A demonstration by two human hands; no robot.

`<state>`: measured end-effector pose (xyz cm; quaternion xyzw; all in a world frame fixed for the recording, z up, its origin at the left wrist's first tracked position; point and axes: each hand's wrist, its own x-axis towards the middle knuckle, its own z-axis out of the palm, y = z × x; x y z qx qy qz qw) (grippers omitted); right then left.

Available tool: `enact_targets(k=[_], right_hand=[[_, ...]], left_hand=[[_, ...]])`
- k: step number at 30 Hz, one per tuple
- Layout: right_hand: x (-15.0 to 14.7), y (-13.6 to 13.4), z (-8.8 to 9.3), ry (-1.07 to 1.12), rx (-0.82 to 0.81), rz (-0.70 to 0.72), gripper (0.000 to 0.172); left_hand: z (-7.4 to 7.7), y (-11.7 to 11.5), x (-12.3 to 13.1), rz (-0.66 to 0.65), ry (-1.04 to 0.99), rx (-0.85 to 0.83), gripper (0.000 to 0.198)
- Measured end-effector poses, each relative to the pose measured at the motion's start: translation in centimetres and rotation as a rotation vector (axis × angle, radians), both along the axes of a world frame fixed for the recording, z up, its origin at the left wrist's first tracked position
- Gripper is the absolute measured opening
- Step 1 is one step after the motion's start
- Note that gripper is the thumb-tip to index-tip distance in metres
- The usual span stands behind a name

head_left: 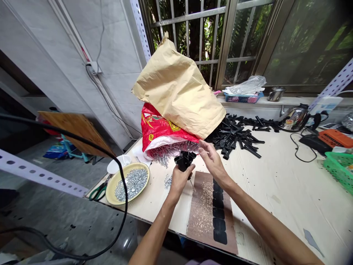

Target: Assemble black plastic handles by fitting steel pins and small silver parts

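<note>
My left hand [181, 180] is closed round a cluster of black plastic pieces [185, 159], held upright above the table. A thin metal pin [192, 185] juts out below that fist. Just to the right, my right hand [211, 162] has its fingers stretched out and seems to hold nothing. It hovers over the far end of a brown board [201, 221], where a row of black rounded pieces [219, 223] lies along the right side. Beyond my hands, many metal nails [176, 150] spill from the mouth of a red bag [154, 123].
A yellow dish [110, 189] of small metal parts stands on the left, beside green-handled scissors [97, 192]. Brown paper [179, 84] covers the red bag. Loose black plastic parts [237, 136] are heaped behind. A kettle [295, 117] and green basket [339, 169] stand right. A black cable [122, 176] loops across the left foreground.
</note>
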<state>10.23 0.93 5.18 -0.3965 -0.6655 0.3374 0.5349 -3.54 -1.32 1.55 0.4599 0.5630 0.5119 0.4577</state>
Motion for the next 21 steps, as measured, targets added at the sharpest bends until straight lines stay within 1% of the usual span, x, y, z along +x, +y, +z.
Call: enact_targets(k=[2, 3, 5, 7, 10, 12, 14, 17, 21], right_hand=[[-0.3, -0.3, -1.2, 0.057, -0.153, 0.140, 0.044], [-0.6, -0.6, -1.7, 0.064, -0.199, 0.226, 0.044], [-1.2, -1.3, -2.1, 0.091, -0.224, 0.342, 0.043], [-1.8, -2.0, -1.8, 0.130, -0.200, 0.356, 0.044], [-2.4, -2.8, -0.9, 0.134, -0.150, 0.260, 0.046], [-2.5, -3.2, -0.5, 0.118, -0.144, 0.150, 0.044], [-2.4, -3.2, -0.4, 0.109, -0.159, 0.027, 0.039], [-2.1, -2.9, -0.9, 0.059, -0.162, -0.080, 0.031], [-1.4, -2.1, -2.1, -0.133, -0.138, -0.132, 0.028]], left_hand=[[0.4, 0.0, 0.0, 0.013, -0.036, 0.026, 0.045], [0.6, -0.1, 0.0, 0.021, -0.035, 0.055, 0.046], [1.2, -0.2, 0.2, 0.051, -0.015, 0.125, 0.048], [1.7, -0.4, 0.6, 0.086, -0.019, 0.185, 0.048], [2.6, -0.7, 1.1, 0.077, -0.080, 0.221, 0.047], [3.1, -0.9, 1.2, 0.026, -0.102, 0.216, 0.045], [3.4, -1.0, 1.2, -0.041, -0.084, 0.194, 0.042], [3.3, -0.7, 1.1, -0.079, -0.045, 0.202, 0.037], [2.6, 0.3, 1.2, -0.058, -0.065, 0.214, 0.039]])
